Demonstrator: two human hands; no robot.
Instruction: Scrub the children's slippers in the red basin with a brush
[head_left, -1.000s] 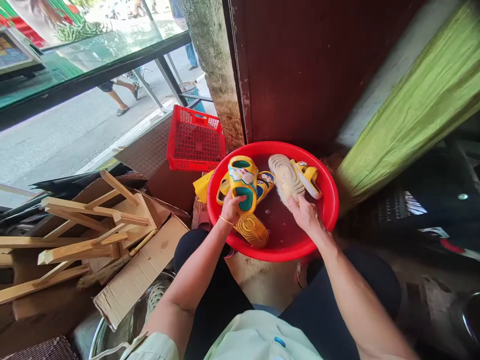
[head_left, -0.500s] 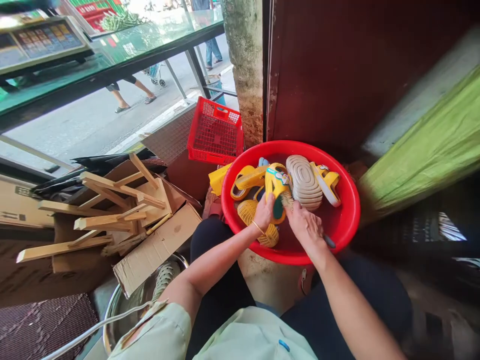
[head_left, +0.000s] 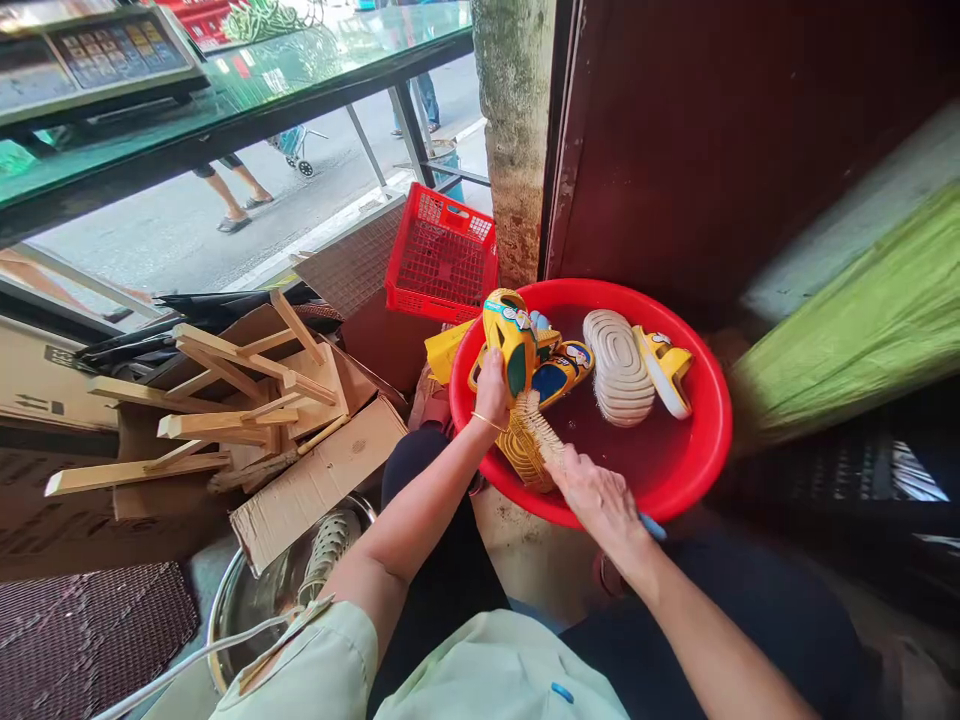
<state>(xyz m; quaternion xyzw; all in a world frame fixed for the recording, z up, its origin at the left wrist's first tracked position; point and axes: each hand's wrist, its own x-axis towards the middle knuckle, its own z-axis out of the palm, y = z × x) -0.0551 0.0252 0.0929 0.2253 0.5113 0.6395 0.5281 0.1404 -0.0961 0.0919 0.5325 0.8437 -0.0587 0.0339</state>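
Observation:
My left hand (head_left: 492, 392) grips a yellow sandal (head_left: 511, 325) with a green insole, tilted up over the left side of a red basin (head_left: 712, 450). My right hand (head_left: 600, 497) is closed round a scrub brush (head_left: 541, 428); its pale bristles are by the heel of that sandal, and a blue handle end shows past the wrist. Dark water lies in the basin. Inside it are a shoe with a ridged white sole (head_left: 619, 370), a yellow sandal on its side (head_left: 664, 368), another with a dark blue insole (head_left: 571, 372), and an upturned yellow sole (head_left: 521, 458) partly behind my left hand.
A red plastic crate (head_left: 442, 255) stands behind the basin. At left lie an upturned wooden stool (head_left: 225, 430), cardboard (head_left: 322, 480) and a metal bowl (head_left: 225, 620) with a light-coloured shoe (head_left: 332, 545). A dark red door (head_left: 712, 150) and green cloth (head_left: 862, 350) border the right.
My left hand has lifted the yellow sandal up and left. The brush has moved down and left off the sandal's inside, uncovering the sandal with the blue insole. The view has shifted slightly.

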